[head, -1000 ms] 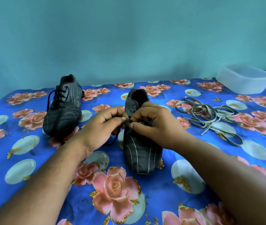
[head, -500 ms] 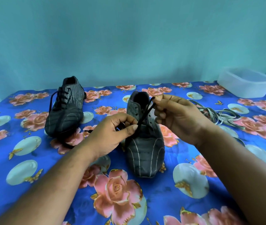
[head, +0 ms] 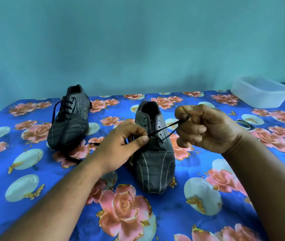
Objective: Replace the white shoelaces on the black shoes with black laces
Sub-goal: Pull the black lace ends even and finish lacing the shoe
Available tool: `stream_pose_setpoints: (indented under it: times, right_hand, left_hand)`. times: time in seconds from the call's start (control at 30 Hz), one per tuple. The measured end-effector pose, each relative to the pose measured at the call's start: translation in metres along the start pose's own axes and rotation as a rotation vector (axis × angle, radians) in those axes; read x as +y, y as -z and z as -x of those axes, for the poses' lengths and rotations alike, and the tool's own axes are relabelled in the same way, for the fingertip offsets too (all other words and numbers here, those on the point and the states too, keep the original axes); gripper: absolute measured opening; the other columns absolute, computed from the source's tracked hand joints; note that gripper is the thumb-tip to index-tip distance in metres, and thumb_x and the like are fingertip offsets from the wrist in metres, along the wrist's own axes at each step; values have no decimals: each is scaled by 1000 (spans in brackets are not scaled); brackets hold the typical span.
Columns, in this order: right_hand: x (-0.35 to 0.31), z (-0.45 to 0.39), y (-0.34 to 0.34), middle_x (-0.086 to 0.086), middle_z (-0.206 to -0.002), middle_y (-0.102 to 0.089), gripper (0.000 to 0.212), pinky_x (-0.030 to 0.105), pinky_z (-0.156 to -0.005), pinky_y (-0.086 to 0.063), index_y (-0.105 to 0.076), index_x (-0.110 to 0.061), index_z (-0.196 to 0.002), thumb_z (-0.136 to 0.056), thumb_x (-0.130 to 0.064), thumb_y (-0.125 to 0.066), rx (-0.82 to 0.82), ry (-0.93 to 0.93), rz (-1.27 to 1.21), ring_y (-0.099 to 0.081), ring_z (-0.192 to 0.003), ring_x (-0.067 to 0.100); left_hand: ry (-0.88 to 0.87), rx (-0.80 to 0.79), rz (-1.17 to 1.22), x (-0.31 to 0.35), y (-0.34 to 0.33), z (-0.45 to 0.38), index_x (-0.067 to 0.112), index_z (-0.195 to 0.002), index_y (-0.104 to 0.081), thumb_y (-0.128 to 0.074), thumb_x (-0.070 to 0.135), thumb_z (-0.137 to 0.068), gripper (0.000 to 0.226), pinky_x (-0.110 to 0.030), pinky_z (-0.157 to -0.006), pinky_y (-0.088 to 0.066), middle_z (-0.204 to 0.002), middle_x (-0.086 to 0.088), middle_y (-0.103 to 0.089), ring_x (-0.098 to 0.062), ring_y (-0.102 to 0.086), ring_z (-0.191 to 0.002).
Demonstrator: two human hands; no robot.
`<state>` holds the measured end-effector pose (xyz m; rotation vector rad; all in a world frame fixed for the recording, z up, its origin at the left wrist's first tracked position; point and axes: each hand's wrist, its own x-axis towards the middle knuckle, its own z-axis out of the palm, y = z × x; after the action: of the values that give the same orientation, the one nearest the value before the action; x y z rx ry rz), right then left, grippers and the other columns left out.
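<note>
1. The black lace (head: 166, 128), thin and limp, runs from the lowest eyelets of the near shoe (head: 154, 153) at the bench's middle; it probably slips easily, so pinching near the stiff tip seems best.
2. The right hand (head: 206, 129) is curled, pinching the lace up high.
3. The left hand (head: 121, 145) pinches its lower stretch.
4. The far shoe (head: 70, 119), already black-laced, stands toward the bench's back left.
</note>
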<state>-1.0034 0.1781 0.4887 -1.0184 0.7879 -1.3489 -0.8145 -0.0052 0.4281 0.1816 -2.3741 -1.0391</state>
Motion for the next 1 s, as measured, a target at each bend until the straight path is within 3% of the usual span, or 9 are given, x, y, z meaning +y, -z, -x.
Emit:
stream_pose_setpoints:
  times: [0.1, 0.23, 0.33, 0.43, 0.53, 0.63, 0.73, 0.87, 1.0]
  right_hand:
    - [-11, 4, 6, -8, -49, -40, 22, 32, -64, -52, -55, -22, -77, -97, -30, -50, 55, 191, -152, -38, -47, 14]
    - [-22, 3, 15, -8, -57, -51, 30, 23, -53, -45, -55, -27, -73, -99, -40, -47, 610, 460, -53, -48, -50, 9]
    - [-12, -7, 19, -4, -66, -58, 27, 28, -56, -43, -56, -24, -81, -103, -38, -49, 810, 390, 240, -48, -56, 14]
    - [12, -16, -1, -8, -79, -66, 28, 24, -62, -45, -63, -25, -88, -91, -53, -60, 645, 301, 927, -54, -68, 12]
    - [33, -27, -13, -13, -90, -65, 47, 26, -75, -48, -67, -33, -100, -74, -72, -67, 411, 229, 1535, -58, -86, 4]
    - [36, -29, -12, -10, -92, -68, 30, 36, -78, -49, -70, -27, -101, -85, -52, -69, 343, 330, 1661, -58, -87, 11]
    - [32, -25, -4, -11, -94, -71, 14, 28, -80, -45, -74, -23, -100, -95, -32, -64, 300, 456, 1732, -56, -86, 11]
    - [26, -20, 8, -9, -95, -66, 20, 41, -83, -48, -69, -21, -100, -102, -35, -55, 317, 391, 1721, -57, -89, 22]
    - [18, -10, 42, -5, -97, -64, 24, 48, -81, -49, -67, -25, -101, -101, -40, -48, 518, 305, 1750, -56, -93, 26]
  left_hand:
    - [29, 9, 19, -2, 2, 1, 30, -90, -66, -61, 52, -87, 23, -13, -81, -39, -90, 9, -56, -13, -53, -84]
    - [75, 25, 103, -1, 2, 2, 30, -88, -71, -69, 38, -88, 9, -10, -81, -39, -89, 15, -55, -6, -53, -83]
    - [59, 43, 107, 4, -3, 2, 29, -88, -72, -71, 34, -90, 6, -8, -82, -37, -89, 14, -55, -4, -52, -83]
    - [62, 45, 96, 10, -7, 2, 28, -88, -71, -68, 41, -90, 14, -9, -79, -37, -89, 18, -54, -3, -52, -83]
    - [59, 50, 68, 11, -6, 2, 31, -86, -71, -65, 43, -89, 13, -11, -77, -38, -91, 14, -54, -3, -52, -81]
    - [53, 68, 60, 8, -4, 2, 34, -85, -69, -67, 42, -92, 10, -12, -78, -38, -91, 21, -52, -4, -52, -83]
    - [51, 69, 46, 6, -4, 0, 34, -86, -69, -67, 38, -91, 7, -12, -78, -37, -91, 21, -52, -4, -51, -82]
    - [43, 59, 32, 8, -6, 1, 33, -87, -67, -63, 44, -88, 11, -8, -80, -36, -91, 29, -51, 1, -52, -87]
    - [26, 47, 31, 6, -5, 1, 28, -89, -69, -62, 42, -89, 16, -8, -82, -35, -91, 24, -52, -4, -52, -87]
